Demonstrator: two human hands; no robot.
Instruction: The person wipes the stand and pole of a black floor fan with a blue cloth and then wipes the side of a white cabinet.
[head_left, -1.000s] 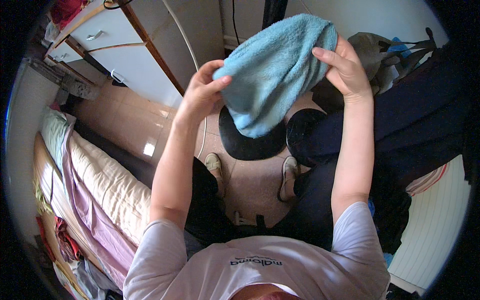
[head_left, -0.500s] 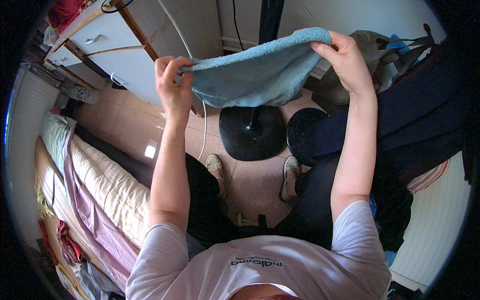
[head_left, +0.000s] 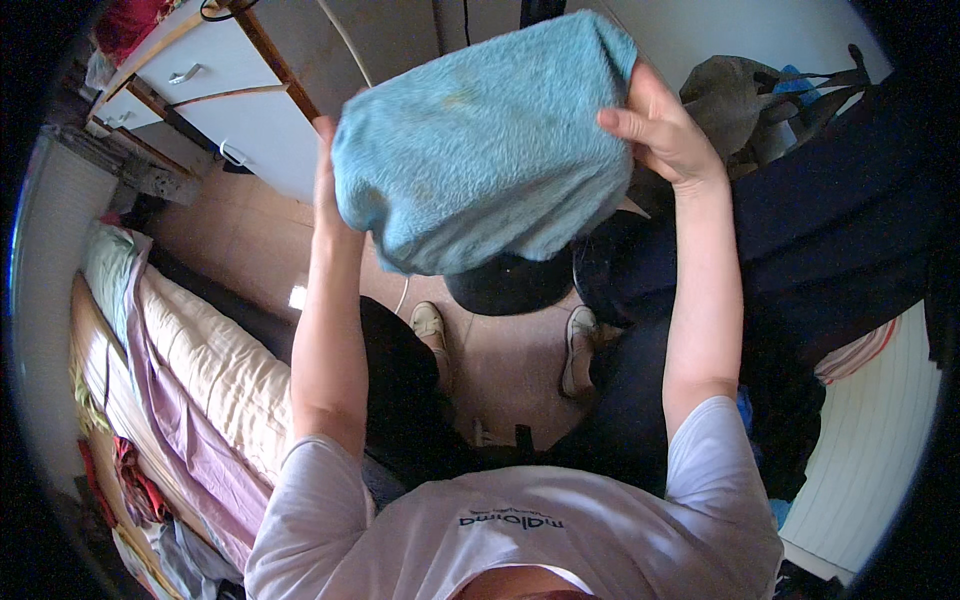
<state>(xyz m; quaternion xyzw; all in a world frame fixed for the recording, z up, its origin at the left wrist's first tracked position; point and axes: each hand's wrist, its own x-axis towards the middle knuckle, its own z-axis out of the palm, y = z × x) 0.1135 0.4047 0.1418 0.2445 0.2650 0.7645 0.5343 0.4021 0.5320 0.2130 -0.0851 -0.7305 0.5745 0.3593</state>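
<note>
A light blue fluffy towel (head_left: 480, 145) is held up in the air in front of me, spread between both hands. Its face shows a faint yellowish stain, and its lower edge hangs in loose folds. Beside its left edge is my left hand (head_left: 326, 180), with most of the fingers hidden behind the cloth. At the right edge my right hand (head_left: 668, 130) grips the towel, thumb in front and fingers partly behind it.
Below the towel a black stand base (head_left: 510, 290) rests on the tiled floor between my feet. A white cabinet (head_left: 240, 140) stands at the far left, near a pale cable (head_left: 345, 38). Bedding (head_left: 210, 350) lies to the left; dark cloth (head_left: 820, 250) and a grey-green bag (head_left: 720, 100) are right.
The towel has swung from a sagging, edge-on stretch to showing its broad face. It now covers the fingers of my left hand, and my right hand has shifted slightly down and left.
</note>
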